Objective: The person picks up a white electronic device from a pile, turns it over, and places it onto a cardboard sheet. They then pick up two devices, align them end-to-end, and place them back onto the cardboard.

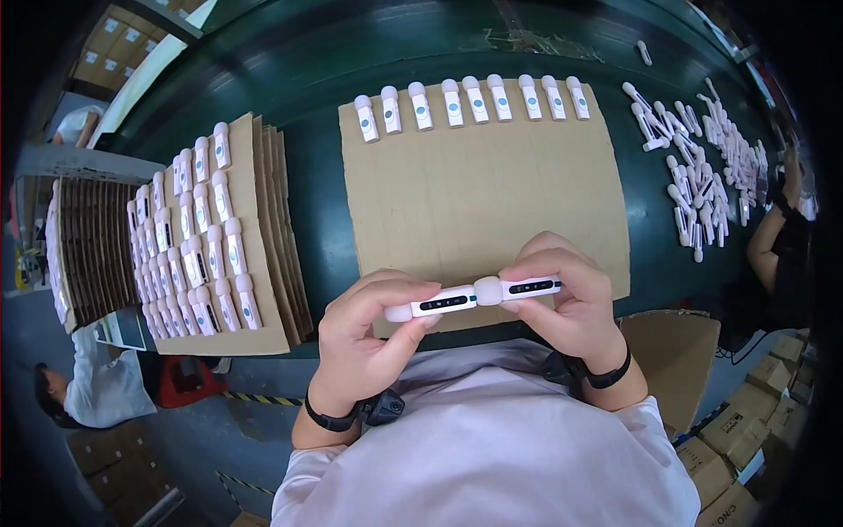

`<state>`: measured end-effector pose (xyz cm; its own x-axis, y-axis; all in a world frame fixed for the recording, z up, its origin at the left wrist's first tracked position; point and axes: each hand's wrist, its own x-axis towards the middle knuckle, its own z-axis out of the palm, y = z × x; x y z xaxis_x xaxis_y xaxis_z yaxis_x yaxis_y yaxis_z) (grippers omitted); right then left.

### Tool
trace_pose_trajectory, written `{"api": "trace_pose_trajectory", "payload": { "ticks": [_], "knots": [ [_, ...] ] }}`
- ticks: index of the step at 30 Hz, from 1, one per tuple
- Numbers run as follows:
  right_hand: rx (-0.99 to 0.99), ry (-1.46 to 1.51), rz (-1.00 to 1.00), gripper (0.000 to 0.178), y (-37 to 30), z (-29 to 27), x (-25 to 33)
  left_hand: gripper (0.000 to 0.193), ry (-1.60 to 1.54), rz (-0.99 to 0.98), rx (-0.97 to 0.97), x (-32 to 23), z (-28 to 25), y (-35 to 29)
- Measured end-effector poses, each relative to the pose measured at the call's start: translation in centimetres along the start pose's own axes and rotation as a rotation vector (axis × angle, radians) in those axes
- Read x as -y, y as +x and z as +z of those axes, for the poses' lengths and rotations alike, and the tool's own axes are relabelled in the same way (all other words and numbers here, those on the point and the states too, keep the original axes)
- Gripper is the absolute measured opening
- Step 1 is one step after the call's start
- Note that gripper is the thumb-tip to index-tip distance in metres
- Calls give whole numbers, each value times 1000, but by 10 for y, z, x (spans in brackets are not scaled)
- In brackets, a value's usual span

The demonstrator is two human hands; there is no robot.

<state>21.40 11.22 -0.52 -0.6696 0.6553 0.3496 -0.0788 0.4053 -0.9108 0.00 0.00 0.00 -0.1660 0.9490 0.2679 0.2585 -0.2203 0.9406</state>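
My left hand point(364, 329) is closed on a small white wand massager point(446, 302), fingers above and thumb below. My right hand point(575, 299) grips a second white wand massager point(529, 287) the same way. Both lie sideways, end to end, their black button strips facing up; the right one's round head meets or nearly meets the left one's base. They are held above the near edge of a brown cardboard sheet point(483, 189). Along its far edge lies a row of several similar massagers point(454, 107), each with a blue oval on its body.
At left, stacked cardboard sheets point(279, 263) carry rows of massagers, with another stack point(92, 246) beyond. Loose massagers point(698, 189) are heaped at right on the dark green table point(320, 202). One person point(110, 391) is at lower left; another's arm point(773, 237) is at right, above cartons point(733, 435).
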Motion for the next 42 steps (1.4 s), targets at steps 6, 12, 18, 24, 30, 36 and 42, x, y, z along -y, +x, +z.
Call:
{"api": "trace_pose_trajectory", "payload": {
  "ticks": [6, 12, 18, 24, 30, 36, 42],
  "knots": [
    [-22, -31, -38, 27, 3, -2, -8, 26, 3, 61, -11, 1, 4, 9],
    [-16, -73, -66, 25, 3, -4, -4, 28, 69, 40, -37, 3, 10, 15],
    [-165, -7, -7, 28, -4, -4, -4, 27, 74, 133, -2, 16, 8, 19],
    [76, -336, -128, 30, 13, 14, 11, 26, -47, 113, 16, 17, 14, 16],
    [15, -275, -176, 32, 24, 26, 15, 28, -59, 117, -51, 19, 13, 14],
    [120, -265, -258, 33, 43, 18, 14, 32, 59, 206, -66, 13, 5, 20],
    [259, -308, -94, 27, 84, 7, 12, 32, 529, 394, -186, 16, -16, 42]
  ]
}}
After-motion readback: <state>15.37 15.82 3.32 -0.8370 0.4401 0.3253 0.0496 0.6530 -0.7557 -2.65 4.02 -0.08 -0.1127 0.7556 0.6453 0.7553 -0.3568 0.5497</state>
